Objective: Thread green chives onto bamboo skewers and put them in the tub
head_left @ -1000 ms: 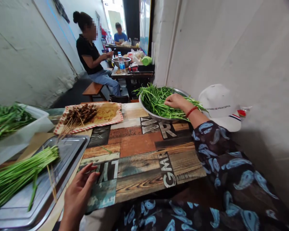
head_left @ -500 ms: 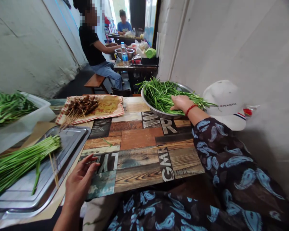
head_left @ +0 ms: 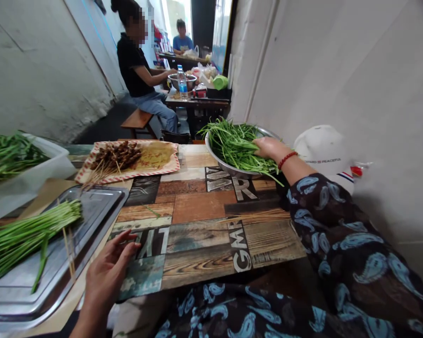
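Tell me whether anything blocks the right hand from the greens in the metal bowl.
Nothing visible does: the right hand is right at the greens, inside the metal bowl's right side. The white cap is off to the bowl's right, not between them.

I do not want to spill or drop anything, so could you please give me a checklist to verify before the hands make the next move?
1. Right hand at the greens: ok, its fingers are among them.
2. Firm grip on the greens: cannot tell, the fingertips are hidden.
3. Greens all inside the bowl: not ok, some blades hang over its rim.
4. Left hand free: ok, it is open with nothing seen in it.
5. Bundle wholly on the tray: cannot tell, its left end is out of view.
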`<state>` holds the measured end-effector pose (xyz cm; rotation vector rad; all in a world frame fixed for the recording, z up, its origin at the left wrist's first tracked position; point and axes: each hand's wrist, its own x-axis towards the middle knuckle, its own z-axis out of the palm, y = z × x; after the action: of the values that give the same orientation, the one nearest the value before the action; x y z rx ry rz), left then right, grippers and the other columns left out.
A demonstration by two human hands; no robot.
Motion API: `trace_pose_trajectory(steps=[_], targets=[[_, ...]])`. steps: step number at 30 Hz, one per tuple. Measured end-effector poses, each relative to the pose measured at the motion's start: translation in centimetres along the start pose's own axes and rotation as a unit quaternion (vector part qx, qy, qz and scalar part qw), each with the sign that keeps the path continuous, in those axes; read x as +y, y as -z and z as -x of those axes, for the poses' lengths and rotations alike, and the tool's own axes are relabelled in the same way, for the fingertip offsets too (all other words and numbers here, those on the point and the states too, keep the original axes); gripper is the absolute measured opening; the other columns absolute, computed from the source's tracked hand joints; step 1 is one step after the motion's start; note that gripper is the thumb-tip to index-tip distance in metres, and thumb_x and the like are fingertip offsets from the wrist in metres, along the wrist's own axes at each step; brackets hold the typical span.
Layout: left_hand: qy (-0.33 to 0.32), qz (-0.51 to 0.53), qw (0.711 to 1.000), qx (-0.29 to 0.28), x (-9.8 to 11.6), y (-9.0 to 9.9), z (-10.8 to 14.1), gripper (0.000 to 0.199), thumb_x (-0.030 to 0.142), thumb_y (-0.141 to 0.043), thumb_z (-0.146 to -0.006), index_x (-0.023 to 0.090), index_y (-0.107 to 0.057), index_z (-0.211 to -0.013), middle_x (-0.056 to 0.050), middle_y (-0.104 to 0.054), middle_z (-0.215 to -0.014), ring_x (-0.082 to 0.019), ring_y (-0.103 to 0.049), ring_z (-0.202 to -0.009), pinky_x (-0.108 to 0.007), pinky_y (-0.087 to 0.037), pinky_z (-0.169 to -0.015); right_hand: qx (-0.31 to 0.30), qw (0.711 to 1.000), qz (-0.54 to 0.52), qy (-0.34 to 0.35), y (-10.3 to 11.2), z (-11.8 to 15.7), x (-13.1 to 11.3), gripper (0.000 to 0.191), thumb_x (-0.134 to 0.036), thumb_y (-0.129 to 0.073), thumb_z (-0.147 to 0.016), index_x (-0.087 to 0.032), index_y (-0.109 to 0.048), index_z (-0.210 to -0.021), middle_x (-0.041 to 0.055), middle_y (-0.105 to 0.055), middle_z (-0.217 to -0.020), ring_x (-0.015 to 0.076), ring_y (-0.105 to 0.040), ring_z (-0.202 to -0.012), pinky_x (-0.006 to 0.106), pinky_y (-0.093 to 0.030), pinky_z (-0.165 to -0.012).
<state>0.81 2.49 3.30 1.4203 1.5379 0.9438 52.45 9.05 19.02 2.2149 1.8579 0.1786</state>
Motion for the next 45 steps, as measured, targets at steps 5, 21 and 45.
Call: trace_pose_trajectory(steps=[5,21,45], targets=[[0.007,-0.001,1.000,-0.005,0.2,-0.1,0.0,0.074,0.067,-0.065,-0.067,0.021,-0.057,-0.124,-0.008,-0.067,-0.112,-0.026,-0.067,-0.096,-0.044,-0.051,-0.096,0.003,1.000,-0.007,0.024,-1.1,1.9,-2.9,0.076,-0.059,-0.062,-0.081,-0.015,-0.043,-0.140,0.0207,-0.054,-0.137,0.0338,-0.056,-0.117,0.043,-0.044,-0.094],[-0.003,-0.040,0.999,0.003,0.8,-0.4,0.3,0.070,0.064,-0.063,-0.071,0.019,-0.056,-0.125,-0.008,-0.067,-0.111,-0.025,-0.068,-0.096,-0.038,-0.052,-0.093,0.021,0.999,-0.027,-0.012,0.3,2.5,0.1,0.044,-0.030,-0.055,-0.089,-0.020,-0.057,-0.132,0.0138,-0.066,-0.123,0.0296,-0.062,-0.109,0.037,-0.047,-0.086],[-0.009,-0.023,1.000,0.019,0.7,-1.0,0.6,0.071,0.064,-0.062,-0.069,0.017,-0.059,-0.122,-0.008,-0.070,-0.105,-0.024,-0.069,-0.088,-0.039,-0.053,-0.089,0.309,0.948,-0.075,0.012,3.1,13.1,1.5,0.038,-0.037,-0.035,-0.099,-0.022,-0.067,-0.111,0.0091,-0.069,-0.102,0.0239,-0.062,-0.099,0.036,-0.045,-0.086]])
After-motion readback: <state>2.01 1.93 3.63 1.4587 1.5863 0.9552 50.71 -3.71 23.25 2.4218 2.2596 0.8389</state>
